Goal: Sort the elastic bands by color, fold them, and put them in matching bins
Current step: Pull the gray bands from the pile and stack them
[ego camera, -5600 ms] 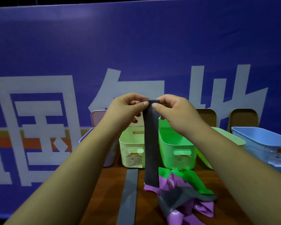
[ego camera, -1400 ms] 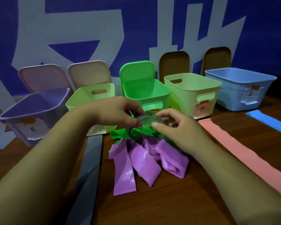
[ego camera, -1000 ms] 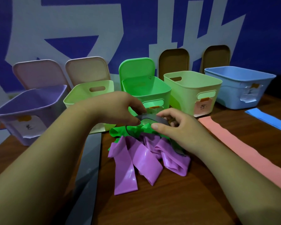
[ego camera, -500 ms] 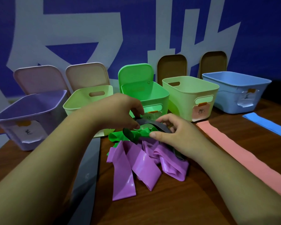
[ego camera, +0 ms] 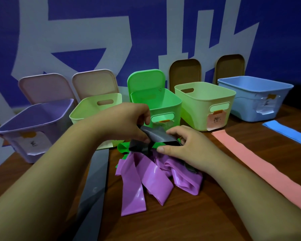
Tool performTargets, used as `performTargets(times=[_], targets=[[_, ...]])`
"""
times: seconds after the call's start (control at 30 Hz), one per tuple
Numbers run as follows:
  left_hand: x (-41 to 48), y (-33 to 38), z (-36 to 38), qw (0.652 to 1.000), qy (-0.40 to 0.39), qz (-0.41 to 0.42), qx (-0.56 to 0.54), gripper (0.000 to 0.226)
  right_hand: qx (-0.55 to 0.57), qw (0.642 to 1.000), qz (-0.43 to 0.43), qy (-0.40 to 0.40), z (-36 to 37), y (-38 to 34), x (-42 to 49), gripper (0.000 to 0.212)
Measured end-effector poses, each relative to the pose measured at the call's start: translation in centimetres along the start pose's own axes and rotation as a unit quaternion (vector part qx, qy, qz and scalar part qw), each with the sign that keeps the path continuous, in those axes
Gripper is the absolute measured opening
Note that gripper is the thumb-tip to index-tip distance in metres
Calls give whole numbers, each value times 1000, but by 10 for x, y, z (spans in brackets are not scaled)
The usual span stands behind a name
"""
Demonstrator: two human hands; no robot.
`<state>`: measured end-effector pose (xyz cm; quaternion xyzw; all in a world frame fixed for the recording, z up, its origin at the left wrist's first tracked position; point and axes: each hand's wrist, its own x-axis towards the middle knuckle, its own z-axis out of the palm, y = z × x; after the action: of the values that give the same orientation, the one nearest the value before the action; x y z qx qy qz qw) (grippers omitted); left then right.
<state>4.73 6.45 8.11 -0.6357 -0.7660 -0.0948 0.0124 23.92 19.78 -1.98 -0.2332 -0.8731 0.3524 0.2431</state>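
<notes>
My left hand [ego camera: 125, 122] and my right hand [ego camera: 186, 146] both pinch a folded grey band [ego camera: 156, 136] just above a heap of purple bands [ego camera: 146, 174] and green bands [ego camera: 123, 147] on the wooden table [ego camera: 198, 214]. A second grey band [ego camera: 96, 180] lies flat to the left of the heap. Behind stand a purple bin [ego camera: 33, 126], a pale green bin [ego camera: 94, 108], a bright green bin [ego camera: 163, 105], a yellow-green bin [ego camera: 207, 105] and a blue bin [ego camera: 255, 100].
A pink band [ego camera: 250, 160] lies stretched out on the right of the table, and a blue band [ego camera: 285, 133] lies beyond it near the blue bin. Bin lids lean against the blue banner wall [ego camera: 146, 32] behind the row.
Earlier I held the grey band hanging full length at chest height. It has since come down over the heap and is folded short between my fingers.
</notes>
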Motion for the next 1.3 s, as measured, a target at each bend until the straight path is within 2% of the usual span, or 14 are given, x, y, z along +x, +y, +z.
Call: performTargets(times=[0.2,0.3,0.43,0.53,0.63,0.77,0.83,0.97,1.03,1.1,1.23,1.3], targets=[[-5,-3,-9,999,16,8,-46,32,15,1000,-7,-8,-2,-2,-2,54],[-7,-3,-14,996,46,18,-70,23,37,999,7,-16,-2,-1,-4,42],[-5,-5,-18,991,110,39,-68,20,10,1000,14,-19,-1,1,-4,25],[-4,-11,-21,987,135,39,-79,20,34,998,38,23,-1,2,-2,9],[-5,-18,-24,987,142,25,-70,19,58,994,54,71,-4,4,-1,10],[-7,-25,-31,988,138,-11,-65,20,82,990,59,101,-8,3,0,7],[-9,-28,-34,991,114,-25,-66,21,132,984,55,106,-9,1,0,11],[-14,-28,-36,998,16,-56,-8,26,312,945,37,93,-8,-1,-1,31],[-15,-23,-34,999,-18,-49,-2,31,384,919,39,79,-7,0,1,43],[-17,-14,-33,998,-42,-29,-20,38,442,894,39,57,-6,-2,1,46],[-18,12,-29,995,-47,23,-80,47,555,832,14,9,-10,-5,-2,53],[-16,25,-25,992,-15,49,-112,41,572,820,-2,9,-13,-6,-3,57]])
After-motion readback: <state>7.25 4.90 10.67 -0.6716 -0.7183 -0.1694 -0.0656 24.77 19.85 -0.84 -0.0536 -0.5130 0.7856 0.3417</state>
